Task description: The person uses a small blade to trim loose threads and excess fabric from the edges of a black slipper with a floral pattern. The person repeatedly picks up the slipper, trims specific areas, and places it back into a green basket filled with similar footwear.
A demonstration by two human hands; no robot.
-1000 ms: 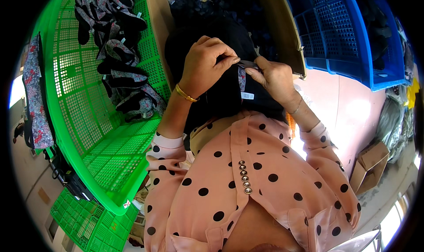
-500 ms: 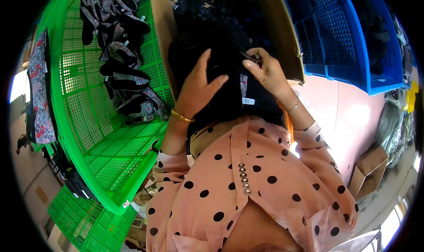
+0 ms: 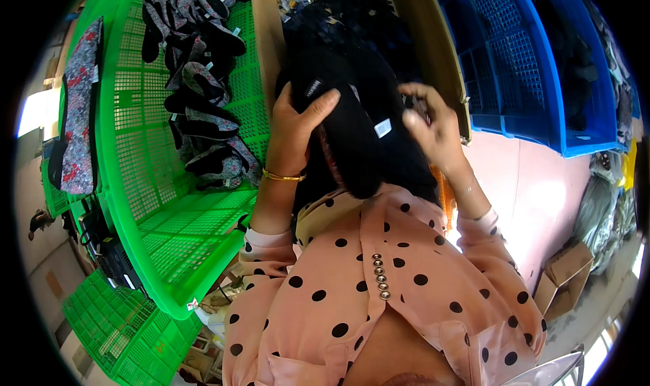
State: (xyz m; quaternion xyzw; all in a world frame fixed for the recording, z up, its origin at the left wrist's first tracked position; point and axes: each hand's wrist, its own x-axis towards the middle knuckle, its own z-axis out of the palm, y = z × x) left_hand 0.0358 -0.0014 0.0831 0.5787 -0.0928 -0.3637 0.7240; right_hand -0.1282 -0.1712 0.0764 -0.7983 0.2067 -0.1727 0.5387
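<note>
A long, padded black cloth piece (image 3: pixel 355 149) with a rounded end lies in front of my body, a strip of patterned fabric showing along its side. My left hand (image 3: pixel 292 132) grips its left edge, thumb on top and fingers hidden beneath. Just right of it, a white label (image 3: pixel 383 128) stands out on more black cloth. My right hand (image 3: pixel 437 129) is beside that label with its fingers curled. A small dark item shows between thumb and fingers, too unclear to name.
Ahead stands a cardboard box (image 3: pixel 443 54) holding dark cloth pieces (image 3: pixel 345 20). On the left, a green plastic basket (image 3: pixel 152 251) contains several grey floral and black pieces (image 3: pixel 203 81). A long floral piece (image 3: pixel 80 108) hangs over its outer side. Blue crates (image 3: pixel 501 61) are at right.
My left hand has gone from spread fingers to gripping the black piece, which has turned to show its long rounded shape. My right hand has shifted slightly right and nearer.
</note>
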